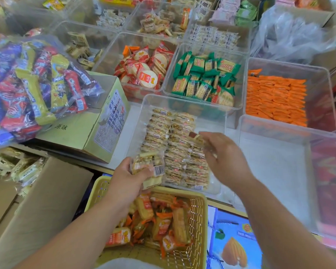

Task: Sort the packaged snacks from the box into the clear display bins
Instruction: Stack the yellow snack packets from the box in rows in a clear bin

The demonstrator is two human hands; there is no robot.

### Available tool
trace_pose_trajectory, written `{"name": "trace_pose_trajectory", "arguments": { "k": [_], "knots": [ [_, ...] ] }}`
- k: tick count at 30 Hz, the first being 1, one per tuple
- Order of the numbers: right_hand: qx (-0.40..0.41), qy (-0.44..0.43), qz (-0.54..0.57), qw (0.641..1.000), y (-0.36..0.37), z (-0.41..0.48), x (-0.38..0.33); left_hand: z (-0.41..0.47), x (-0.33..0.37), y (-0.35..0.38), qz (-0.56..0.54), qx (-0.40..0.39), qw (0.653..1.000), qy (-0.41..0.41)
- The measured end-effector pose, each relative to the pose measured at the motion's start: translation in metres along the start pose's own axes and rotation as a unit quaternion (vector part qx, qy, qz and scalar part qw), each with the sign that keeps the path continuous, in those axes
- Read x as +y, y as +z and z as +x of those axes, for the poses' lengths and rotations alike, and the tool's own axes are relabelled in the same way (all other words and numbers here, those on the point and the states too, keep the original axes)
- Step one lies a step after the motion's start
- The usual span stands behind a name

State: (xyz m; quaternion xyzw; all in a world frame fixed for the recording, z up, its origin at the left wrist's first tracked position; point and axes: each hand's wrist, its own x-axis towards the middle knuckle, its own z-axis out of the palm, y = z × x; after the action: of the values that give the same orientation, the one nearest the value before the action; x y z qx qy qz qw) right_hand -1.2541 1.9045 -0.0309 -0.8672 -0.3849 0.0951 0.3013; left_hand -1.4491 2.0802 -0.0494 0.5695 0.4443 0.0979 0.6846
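The left hand [128,177] grips a stack of clear-wrapped snack packets [149,166], kept ready beside the near clear bin [142,113]. The right hand [221,158] pinches 1 packet [196,137] over the bin's neat rows, likely to extend them. A yellow basket [199,210] crowds the near edge, and a cardboard box [56,191] sits left.

Left hand [129,176] grips a stack of snack packets [148,167]; right hand [220,158] pinches one packet [197,137] over the clear bin [144,111] (rows half filled).
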Motion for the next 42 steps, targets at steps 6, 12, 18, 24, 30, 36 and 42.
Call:
{"name": "trace_pose_trajectory", "arguments": {
  "k": [6,12,18,24,30,36,42],
  "knots": [
    [-0.141,-0.032,-0.316,0.938,-0.02,0.062,0.024,-0.001,-0.003,-0.01,0.033,-0.025,0.999,-0.009],
    [-0.196,-0.02,-0.44,0.876,0.006,0.102,0.013,0.0,-0.004,-0.016,0.03,-0.049,0.998,-0.006],
    [-0.258,0.055,-0.409,0.873,0.037,0.112,0.03,0.002,-0.005,-0.022,0.033,-0.052,0.998,-0.02],
    [-0.289,0.106,-0.346,0.886,0.058,0.121,0.053,0.005,-0.007,-0.025,0.037,-0.063,0.997,-0.016],
    [-0.339,0.132,-0.347,0.864,0.073,0.118,0.057,0.005,-0.007,-0.023,0.031,-0.061,0.997,-0.025],
    [-0.345,0.162,-0.265,0.886,0.071,0.114,0.05,0.005,-0.005,-0.022,0.032,-0.06,0.998,-0.019],
    [-0.198,0.172,-0.222,0.939,0.058,0.096,0.03,0.001,0.001,-0.021,0.023,-0.059,0.998,-0.021]
  ]
}}
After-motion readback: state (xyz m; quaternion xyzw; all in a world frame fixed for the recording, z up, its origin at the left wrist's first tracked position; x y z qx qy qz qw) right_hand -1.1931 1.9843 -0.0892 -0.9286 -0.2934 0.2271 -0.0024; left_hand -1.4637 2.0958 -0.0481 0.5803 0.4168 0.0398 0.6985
